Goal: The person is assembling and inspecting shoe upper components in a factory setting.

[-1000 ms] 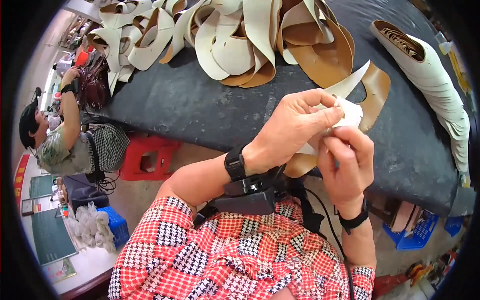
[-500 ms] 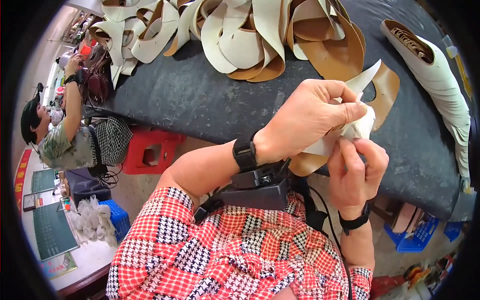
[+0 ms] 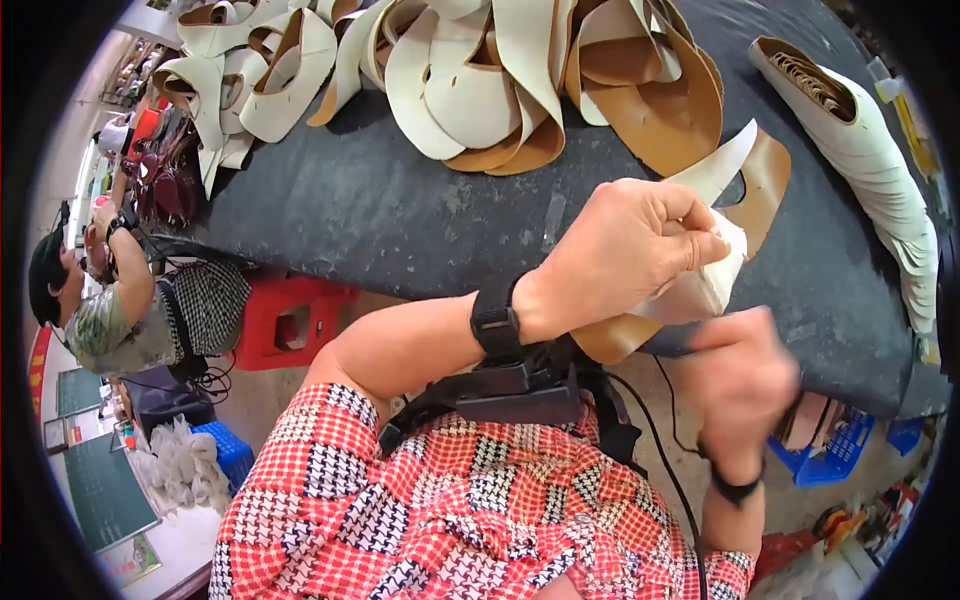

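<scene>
My left hand (image 3: 640, 240) is closed in a pinch on a white and tan shoe upper (image 3: 722, 270), its thumb and bent index finger on the bunched white material. Beyond the fingers, a pointed white flap and a tan curved part lie over the dark tabletop, while another tan edge shows below the palm. My right hand (image 3: 742, 385) is just below and apart from the upper. Motion blurs its fingers, so whether it grips anything cannot be made out.
The dark table (image 3: 400, 210) carries a heap of white and tan shoe uppers (image 3: 460, 100) at the back and a nested row of them (image 3: 860, 150) at right. Another person (image 3: 120, 310) works at left beside a red stool (image 3: 290, 320). Blue baskets (image 3: 835, 450) stand below right.
My right hand has let go of the upper and moved down, away from it. My left hand keeps its pinch. The other person's raised arm has lowered.
</scene>
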